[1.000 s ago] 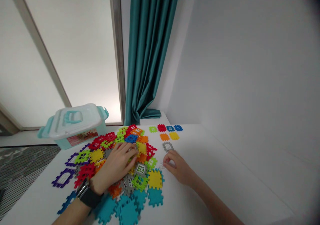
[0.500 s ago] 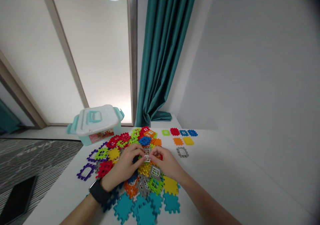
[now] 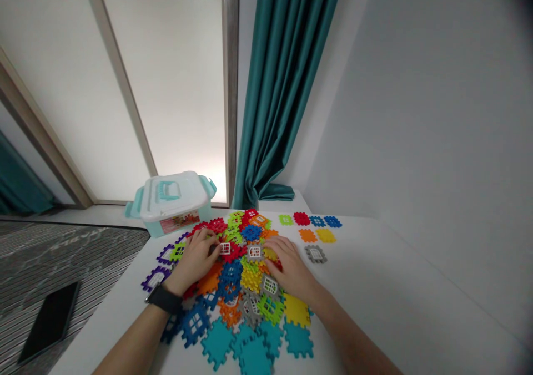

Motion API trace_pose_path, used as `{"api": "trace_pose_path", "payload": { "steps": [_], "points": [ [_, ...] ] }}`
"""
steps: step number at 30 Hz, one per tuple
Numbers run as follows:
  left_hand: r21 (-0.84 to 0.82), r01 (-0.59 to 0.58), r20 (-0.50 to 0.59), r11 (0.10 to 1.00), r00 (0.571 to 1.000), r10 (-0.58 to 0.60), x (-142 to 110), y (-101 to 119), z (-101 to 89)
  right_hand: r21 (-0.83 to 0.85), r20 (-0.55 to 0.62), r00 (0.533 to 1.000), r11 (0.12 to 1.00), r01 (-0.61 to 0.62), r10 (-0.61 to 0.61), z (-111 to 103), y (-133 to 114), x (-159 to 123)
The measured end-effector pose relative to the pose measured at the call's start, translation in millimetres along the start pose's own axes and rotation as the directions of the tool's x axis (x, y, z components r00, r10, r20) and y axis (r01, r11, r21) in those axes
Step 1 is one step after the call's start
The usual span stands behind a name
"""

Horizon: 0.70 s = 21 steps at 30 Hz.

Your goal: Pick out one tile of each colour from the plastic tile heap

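A heap of interlocking plastic waffle tiles (image 3: 245, 286) in many colours covers the white table (image 3: 375, 286). My left hand (image 3: 194, 261) rests palm down on its left side, fingers slightly curled and nothing visible in them. Just beyond those fingertips lies a white window piece (image 3: 225, 248) on a red tile. My right hand (image 3: 289, 267) lies flat on the right side, fingers apart, over yellow and red tiles. Between my hands sits a grey tile with a white window (image 3: 255, 252). My palms hide the tiles beneath them.
Several single tiles (image 3: 308, 226) lie apart from the heap at the far right. A plastic box (image 3: 170, 211) with a clear lid and teal handles stands behind it. A black phone (image 3: 49, 322) lies on the striped carpet beyond the table's left edge.
My hands have moved apart from their meeting point at the pile's middle, no longer pinching the white window pieces. The view has shifted slightly, and the heap looks more spread.
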<state>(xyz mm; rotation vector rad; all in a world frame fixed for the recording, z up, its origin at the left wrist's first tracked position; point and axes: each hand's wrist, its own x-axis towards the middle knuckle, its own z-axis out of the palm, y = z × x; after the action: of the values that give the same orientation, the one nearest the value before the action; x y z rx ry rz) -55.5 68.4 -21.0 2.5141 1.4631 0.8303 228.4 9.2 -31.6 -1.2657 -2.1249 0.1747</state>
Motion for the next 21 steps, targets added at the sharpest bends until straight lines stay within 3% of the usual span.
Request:
{"api": "trace_pose_path", "payload": {
  "steps": [7,15,21],
  "points": [
    [0.058,0.018,-0.019,0.998,1.000,-0.017,-2,3,2.2,-0.006,-0.043,0.997,0.998,-0.070,0.070,3,20,-8],
    [0.007,-0.133,-0.012,0.991,0.991,0.133,-8,32,8.1,0.017,0.039,0.999,1.000,-0.003,0.002,8,1,2],
    [-0.001,-0.164,0.039,0.986,0.986,0.164,-13,47,15.0,0.006,0.012,1.000,1.000,0.001,-0.001,12,1,3]
  ]
}}
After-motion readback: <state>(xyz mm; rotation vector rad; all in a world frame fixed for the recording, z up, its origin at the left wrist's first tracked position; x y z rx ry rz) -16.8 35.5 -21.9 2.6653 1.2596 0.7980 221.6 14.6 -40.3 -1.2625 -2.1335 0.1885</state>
